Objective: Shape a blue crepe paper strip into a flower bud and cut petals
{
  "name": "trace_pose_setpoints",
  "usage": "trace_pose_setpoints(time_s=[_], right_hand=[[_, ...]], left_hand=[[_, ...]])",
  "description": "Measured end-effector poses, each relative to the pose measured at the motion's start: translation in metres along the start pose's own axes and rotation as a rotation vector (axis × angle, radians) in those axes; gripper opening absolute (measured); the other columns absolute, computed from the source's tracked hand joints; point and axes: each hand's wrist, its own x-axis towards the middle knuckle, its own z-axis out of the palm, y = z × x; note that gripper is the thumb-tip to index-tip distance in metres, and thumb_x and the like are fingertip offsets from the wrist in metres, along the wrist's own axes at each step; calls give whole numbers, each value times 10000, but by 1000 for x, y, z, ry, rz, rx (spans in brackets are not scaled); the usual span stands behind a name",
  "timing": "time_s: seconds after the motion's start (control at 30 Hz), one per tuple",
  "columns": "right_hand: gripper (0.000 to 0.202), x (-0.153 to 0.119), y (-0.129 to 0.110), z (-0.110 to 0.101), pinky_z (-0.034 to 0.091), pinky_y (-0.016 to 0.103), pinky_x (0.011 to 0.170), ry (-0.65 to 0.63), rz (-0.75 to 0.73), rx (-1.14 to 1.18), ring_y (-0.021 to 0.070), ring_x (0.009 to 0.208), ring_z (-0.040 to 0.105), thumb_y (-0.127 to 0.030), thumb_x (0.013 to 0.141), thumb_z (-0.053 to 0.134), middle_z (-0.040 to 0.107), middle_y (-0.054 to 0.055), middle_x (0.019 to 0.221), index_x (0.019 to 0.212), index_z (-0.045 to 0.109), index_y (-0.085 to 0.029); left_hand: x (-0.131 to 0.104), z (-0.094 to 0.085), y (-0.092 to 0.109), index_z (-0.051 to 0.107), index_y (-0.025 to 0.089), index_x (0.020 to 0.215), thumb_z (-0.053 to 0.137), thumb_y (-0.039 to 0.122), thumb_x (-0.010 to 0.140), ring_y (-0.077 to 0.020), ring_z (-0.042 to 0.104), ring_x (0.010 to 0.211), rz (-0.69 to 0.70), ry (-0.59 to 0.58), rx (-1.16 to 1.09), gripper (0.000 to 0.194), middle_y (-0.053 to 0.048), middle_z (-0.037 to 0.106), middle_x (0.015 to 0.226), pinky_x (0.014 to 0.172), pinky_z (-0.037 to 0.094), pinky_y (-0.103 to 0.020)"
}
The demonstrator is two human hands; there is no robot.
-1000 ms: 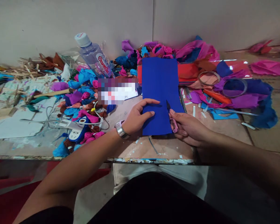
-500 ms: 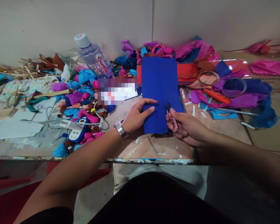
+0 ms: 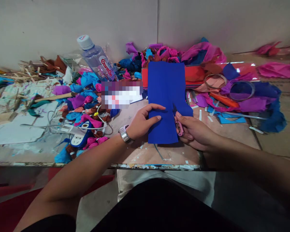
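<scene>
A dark blue sheet (image 3: 163, 93) stands out in front of me, its upper end over a red stack. My left hand (image 3: 145, 121) holds its left edge, with thumb and a finger lying on the front face and the other fingers hidden behind. In my right hand (image 3: 192, 130) are small pink-handled scissors (image 3: 180, 127), their dark blades at a slit in the sheet's lower right part. Right of the slit, a flap of the sheet bends outward above my right hand.
A bottle (image 3: 96, 61) with a white cap leans at the back left. Crumpled coloured pieces and a power strip (image 3: 78, 138) lie left. Tape rings (image 3: 243, 90) and coloured scraps are at the right. White bits dot the table (image 3: 130, 153).
The blue sheet has shifted slightly down and to the right. The scissors' blades look closer together, and the flap to their right stands out more.
</scene>
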Motion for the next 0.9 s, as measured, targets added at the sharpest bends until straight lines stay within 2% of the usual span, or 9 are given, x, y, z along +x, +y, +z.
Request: trace_pose_setpoints(time_s=[0.4, 0.6, 0.77, 0.9], right_hand=[[502, 0, -1, 2, 178, 197, 344, 30, -7, -8, 15, 341, 256, -565, 835, 851, 576, -33, 539, 676, 596, -162], [507, -1, -1, 1, 197, 180, 353, 55, 9, 6, 13, 344, 252, -565, 868, 820, 560, -36, 519, 669, 576, -166], [521, 0, -2, 2, 188, 171, 355, 83, 28, 17, 16, 346, 248, -589, 835, 844, 525, -56, 508, 696, 551, -182], [532, 0, -3, 2, 187, 167, 350, 74, 22, 21, 11, 344, 253, -600, 819, 854, 552, -47, 525, 693, 559, -175]], left_hand=[[-1, 0, 0, 726, 225, 1199, 718, 284, 907, -224, 664, 1158, 20, -11, -7, 298, -76, 722, 1289, 1045, 531, -413], [1, 0, -1, 623, 251, 1374, 753, 267, 864, -235, 677, 1159, -8, -31, -128, 527, -85, 691, 1346, 971, 580, -399], [1, -1, -3, 709, 228, 1275, 701, 351, 941, -202, 690, 1045, -35, -42, -86, 356, -90, 720, 1302, 894, 577, -352], [0, -1, -2, 762, 219, 1195, 694, 327, 948, -172, 678, 977, -35, -46, -20, 278, -73, 756, 1208, 849, 546, -309]])
